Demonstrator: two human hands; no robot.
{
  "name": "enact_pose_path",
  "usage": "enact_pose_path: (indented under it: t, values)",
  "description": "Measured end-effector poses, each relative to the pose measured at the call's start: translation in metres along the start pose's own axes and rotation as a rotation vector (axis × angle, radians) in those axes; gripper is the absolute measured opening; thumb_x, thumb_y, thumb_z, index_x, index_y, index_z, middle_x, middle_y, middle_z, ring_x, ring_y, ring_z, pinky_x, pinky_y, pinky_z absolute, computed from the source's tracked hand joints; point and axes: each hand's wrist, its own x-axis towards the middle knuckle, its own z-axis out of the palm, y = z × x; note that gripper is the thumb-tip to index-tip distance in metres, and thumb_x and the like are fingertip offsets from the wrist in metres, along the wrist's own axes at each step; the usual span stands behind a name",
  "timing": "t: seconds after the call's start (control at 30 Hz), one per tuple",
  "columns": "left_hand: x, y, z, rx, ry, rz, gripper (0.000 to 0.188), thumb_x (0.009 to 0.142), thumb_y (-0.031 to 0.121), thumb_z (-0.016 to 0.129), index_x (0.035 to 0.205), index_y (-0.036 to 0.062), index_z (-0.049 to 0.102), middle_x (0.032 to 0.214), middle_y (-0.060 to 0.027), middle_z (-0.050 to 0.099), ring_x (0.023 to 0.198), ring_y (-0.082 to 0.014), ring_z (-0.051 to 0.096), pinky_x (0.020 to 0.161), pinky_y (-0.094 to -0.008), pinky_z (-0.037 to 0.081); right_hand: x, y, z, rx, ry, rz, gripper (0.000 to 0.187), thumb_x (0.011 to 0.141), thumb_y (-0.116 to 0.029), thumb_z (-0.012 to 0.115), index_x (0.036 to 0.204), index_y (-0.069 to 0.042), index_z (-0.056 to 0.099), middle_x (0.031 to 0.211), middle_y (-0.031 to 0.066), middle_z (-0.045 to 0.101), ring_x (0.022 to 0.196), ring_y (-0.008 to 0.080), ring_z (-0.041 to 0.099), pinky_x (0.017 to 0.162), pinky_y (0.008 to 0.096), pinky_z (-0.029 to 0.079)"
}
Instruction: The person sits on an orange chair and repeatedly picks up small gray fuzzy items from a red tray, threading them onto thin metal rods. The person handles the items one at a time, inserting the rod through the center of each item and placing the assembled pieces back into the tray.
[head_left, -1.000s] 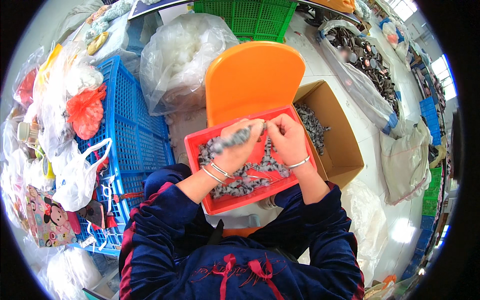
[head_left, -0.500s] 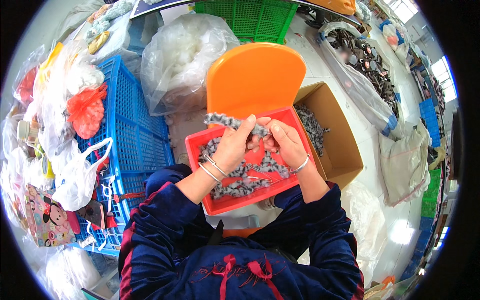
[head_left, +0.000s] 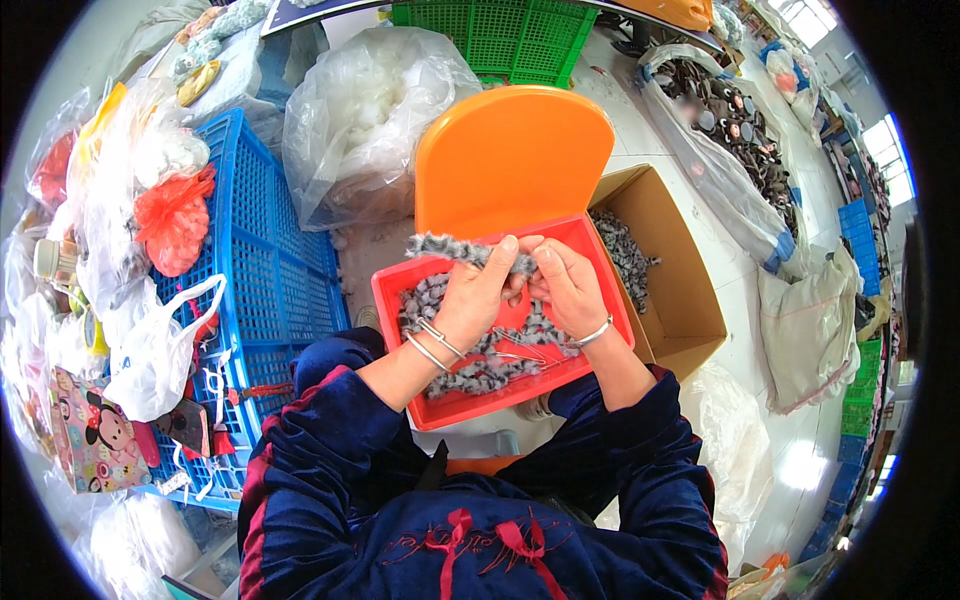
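The left hand (head_left: 478, 292) and right hand (head_left: 568, 285) pinch one fuzzy grey fabric strip (head_left: 455, 249), its length trailing leftward above the shallow red plastic tray (head_left: 600, 262).

Left hand (head_left: 478, 296) and right hand (head_left: 568, 287): meeting fingertip to fingertip, fingers pinching closed, both wrists wearing bangles, forearms converging.

It looks like a small workshop floor. Stacked blue plastic crates (head_left: 270, 260) and a green crate (head_left: 500, 35) crowd around, with stuffed clear bags (head_left: 360, 110) and a cardboard box (head_left: 670, 280) of grey fuzzy pieces.
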Motion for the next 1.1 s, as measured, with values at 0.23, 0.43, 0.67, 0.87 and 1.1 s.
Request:
enact_pose_path:
  t: [0.23,0.43,0.67,0.87,1.1]
  values:
    - [-0.002,0.005,0.002,0.093,-0.008,-0.007,0.042,0.103,0.037,0.046,0.116,0.0016,0.066,0.067,0.0025,0.048,0.059,-0.0072,0.042,0.056,-0.0230,0.037,0.002,-0.010,-0.004,0.139,-0.062,0.146,0.032,0.103,-0.029,0.048,0.097,-0.001,0.062,0.070,-0.0036,0.047,0.059,0.0044,0.038,0.053,0.0210,0.033]
    - [-0.001,0.005,0.002,0.117,0.005,-0.004,0.042,0.104,0.035,0.045,0.117,0.0008,0.066,0.067,0.0034,0.047,0.059,-0.0057,0.037,0.055,-0.0231,0.035,0.000,-0.005,-0.012,-0.042,-0.114,0.178,0.040,0.102,-0.034,0.048,0.073,-0.006,0.052,0.065,-0.0035,0.044,0.058,0.0056,0.037,0.052,0.0231,0.032]
    - [0.002,0.001,0.001,0.178,0.003,0.013,0.046,0.103,0.038,0.044,0.117,0.0011,0.066,0.062,0.0056,0.037,0.055,-0.0063,0.032,0.054,-0.0247,0.035,-0.001,0.000,-0.008,-0.255,-0.051,0.022,0.040,0.102,-0.031,0.048,0.073,-0.004,0.052,0.063,-0.0040,0.045,0.059,0.0061,0.039,0.053,0.0246,0.034]
    - [0.001,0.001,0.003,0.195,0.006,-0.007,0.046,0.103,0.038,0.043,0.117,0.0011,0.066,0.063,0.0054,0.038,0.056,-0.0063,0.034,0.055,-0.0247,0.036,-0.003,0.000,-0.007,-0.326,-0.007,-0.007,0.036,0.102,-0.026,0.049,0.077,-0.001,0.057,0.064,-0.0030,0.047,0.061,0.0061,0.041,0.055,0.0258,0.036]
    - [0.000,0.002,0.000,0.263,-0.059,-0.025,0.043,0.102,0.035,0.049,0.121,0.0003,0.063,0.069,0.0034,0.051,0.061,-0.0060,0.043,0.055,-0.0235,0.038,-0.006,-0.010,-0.007,-0.348,-0.019,-0.051,0.030,0.100,-0.018,0.048,0.080,0.001,0.061,0.066,-0.0034,0.049,0.063,0.0052,0.044,0.056,0.0258,0.039]
